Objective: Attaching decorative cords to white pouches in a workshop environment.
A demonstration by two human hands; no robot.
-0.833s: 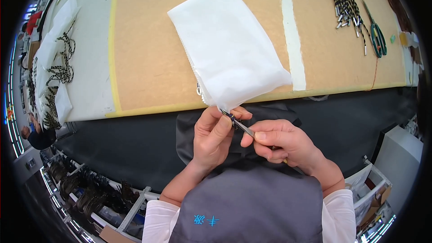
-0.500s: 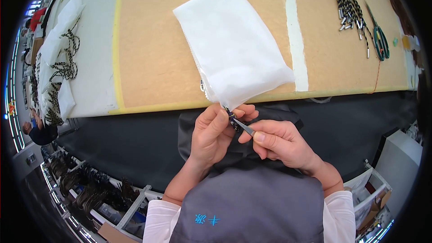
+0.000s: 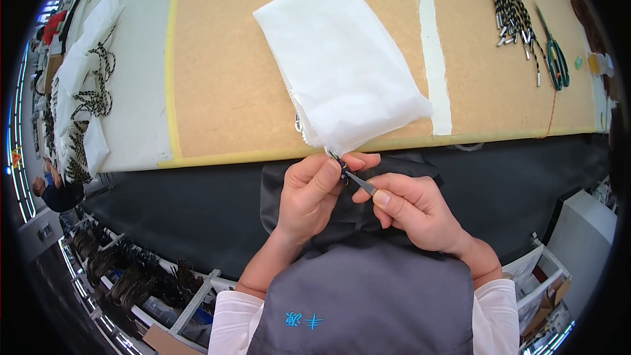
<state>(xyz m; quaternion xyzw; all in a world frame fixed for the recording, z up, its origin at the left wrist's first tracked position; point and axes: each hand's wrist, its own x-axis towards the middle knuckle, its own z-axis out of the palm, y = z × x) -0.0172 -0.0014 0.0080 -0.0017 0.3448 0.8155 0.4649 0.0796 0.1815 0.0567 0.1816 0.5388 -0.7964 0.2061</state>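
The left hand (image 3: 309,194) and the right hand (image 3: 411,207) meet just below the near edge of the counter (image 3: 223,79), over a dark cloth (image 3: 368,223) that lies in the person's lap. The left hand's fingers (image 3: 328,174) are curled and pinch the lower corner of a white mesh bag (image 3: 342,59), where a short bit of black-and-white patterned cord (image 3: 340,163) shows at the bag's mouth. The right hand's fingers (image 3: 388,199) are closed on a slim metal tool (image 3: 360,183), which looks like tweezers, and its tip touches the cord at the spot the left hand pinches. The bag itself lies flat on the tan surface of the counter, its long side slanting away to the upper left, with only its near corner drawn over the edge to the hands. Just right of the bag a white strip (image 3: 430,46) runs across the tan surface. Farther right lies a bundle of patterned cords with metal tips (image 3: 506,7), and beside it green-handled scissors (image 3: 555,53). On the pale left part of the counter, well apart from the hands, more white bags with cords (image 3: 85,92) are piled.
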